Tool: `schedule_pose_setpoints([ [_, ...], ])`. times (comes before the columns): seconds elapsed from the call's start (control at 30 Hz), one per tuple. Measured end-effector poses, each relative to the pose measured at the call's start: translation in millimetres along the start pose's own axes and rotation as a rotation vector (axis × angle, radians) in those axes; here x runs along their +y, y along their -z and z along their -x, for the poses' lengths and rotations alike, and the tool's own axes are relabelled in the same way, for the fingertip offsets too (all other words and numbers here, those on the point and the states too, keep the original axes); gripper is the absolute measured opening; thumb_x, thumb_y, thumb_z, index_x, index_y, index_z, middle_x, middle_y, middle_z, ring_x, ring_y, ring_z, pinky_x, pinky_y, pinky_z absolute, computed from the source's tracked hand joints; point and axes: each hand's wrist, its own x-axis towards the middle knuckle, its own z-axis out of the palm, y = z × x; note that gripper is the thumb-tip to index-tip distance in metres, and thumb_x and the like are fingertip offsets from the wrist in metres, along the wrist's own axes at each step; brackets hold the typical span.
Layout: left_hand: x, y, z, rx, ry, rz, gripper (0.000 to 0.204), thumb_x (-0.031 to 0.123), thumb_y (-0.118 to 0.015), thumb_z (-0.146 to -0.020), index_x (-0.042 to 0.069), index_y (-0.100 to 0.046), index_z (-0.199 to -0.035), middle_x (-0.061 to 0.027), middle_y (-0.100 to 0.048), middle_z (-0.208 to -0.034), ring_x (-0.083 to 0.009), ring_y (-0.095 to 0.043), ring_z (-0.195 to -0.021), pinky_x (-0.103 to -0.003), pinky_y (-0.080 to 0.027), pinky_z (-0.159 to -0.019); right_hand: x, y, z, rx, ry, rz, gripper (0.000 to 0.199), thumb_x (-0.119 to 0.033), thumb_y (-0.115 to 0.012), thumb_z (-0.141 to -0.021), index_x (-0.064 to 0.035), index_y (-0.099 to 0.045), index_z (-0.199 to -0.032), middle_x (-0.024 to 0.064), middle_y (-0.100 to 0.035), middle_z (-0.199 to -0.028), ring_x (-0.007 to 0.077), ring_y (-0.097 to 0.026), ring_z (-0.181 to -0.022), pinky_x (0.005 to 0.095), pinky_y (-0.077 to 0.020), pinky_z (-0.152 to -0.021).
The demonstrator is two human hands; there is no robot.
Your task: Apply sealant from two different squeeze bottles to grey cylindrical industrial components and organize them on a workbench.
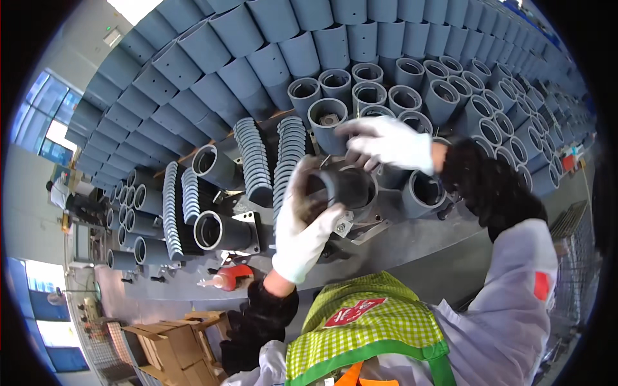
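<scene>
My left hand point(302, 235), in a white glove with dark, soiled fingertips, wraps round the near end of a dark grey cylinder point(354, 188) over the bench. Its thumb presses at the lower rim, and motion smears the end a little. My right hand point(389, 145), also gloved, hovers above and beyond it with fingers spread toward the left. Nothing shows in those fingers, though they are somewhat blurred. Just past them stands an upright open grey cylinder point(327, 128) with a small squarish piece inside. A metal bracket point(344, 225) sits below the held cylinder.
Stacked grey cylinders point(235, 32) form a wall at the back. Many upright ones point(489, 132) crowd the right. Rows of curved grey pieces point(252, 161) and cylinders on brackets point(219, 230) stand left. A red-and-white bottle point(225, 278) lies near the front edge; cardboard boxes point(170, 350) sit lower left.
</scene>
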Motion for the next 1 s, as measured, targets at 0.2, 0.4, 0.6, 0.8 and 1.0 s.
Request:
schedule_pose_setpoints([
  [0.2, -40.0, 17.0, -39.4, -0.220, -0.191, -0.927, 0.072, 0.018, -0.073, -0.077, -0.004, -0.041, -0.137, -0.0213, -0.043, -0.139, -0.0321, -0.051, -0.122, -0.038, -0.042, -0.102, 3.9, 18.3, 56.0, 0.161, 0.102, -0.151, 0.050, -0.028, -0.051, -0.097, 0.0033, -0.044, -0.135, 0.0134, -0.065, -0.106, 0.0169, -0.064, -0.092, 0.0265, -0.0528, -0.080],
  [0.4, -24.2, -11.1, -44.6, -0.300, -0.313, -1.511, 0.063, 0.029, -0.075, -0.070, 0.003, -0.056, -0.124, -0.0166, -0.051, -0.130, -0.0341, -0.053, -0.108, -0.042, -0.043, -0.092, 38.3, 19.1, 79.7, 0.191, 0.022, -0.220, 0.048, -0.025, -0.051, -0.097, 0.0038, -0.044, -0.135, 0.0134, -0.064, -0.110, 0.0179, -0.064, -0.095, 0.0289, -0.0522, -0.084],
  [0.6, -42.4, 7.0, 56.7, -0.227, -0.150, -1.615, 0.035, 0.028, -0.069, -0.079, 0.017, -0.066, -0.113, -0.0046, -0.059, -0.070, -0.0227, -0.061, -0.063, -0.036, -0.048, -0.057, 58.7, -3.7, 114.9, 0.202, 0.041, -0.300, 0.050, -0.025, -0.052, -0.097, 0.0045, -0.043, -0.136, 0.0136, -0.064, -0.110, 0.0178, -0.063, -0.099, 0.0293, -0.0518, -0.085],
  [0.8, -84.2, 27.1, 87.4, -0.315, -0.039, -1.853, 0.032, 0.020, -0.058, -0.083, 0.013, -0.062, -0.114, -0.0018, -0.058, -0.074, -0.0192, -0.062, -0.068, -0.036, -0.047, -0.059, 63.8, -30.2, 125.6, 0.208, 0.063, -0.337, 0.048, -0.022, -0.054, -0.097, 0.0041, -0.043, -0.137, 0.0134, -0.064, -0.114, 0.0175, -0.063, -0.100, 0.0295, -0.0506, -0.087],
  [1.0, -84.6, 25.8, 77.0, -0.306, 0.081, -1.858, 0.039, 0.018, -0.057, -0.083, 0.010, -0.057, -0.121, -0.0047, -0.059, -0.084, -0.0201, -0.062, -0.077, -0.037, -0.049, -0.064, 52.0, -65.6, 124.0, -0.011, 0.122, -0.437, 0.047, -0.018, -0.055, -0.097, 0.0033, -0.042, -0.137, 0.0145, -0.064, -0.115, 0.0195, -0.063, -0.104, 0.0309, -0.0508, -0.089],
])
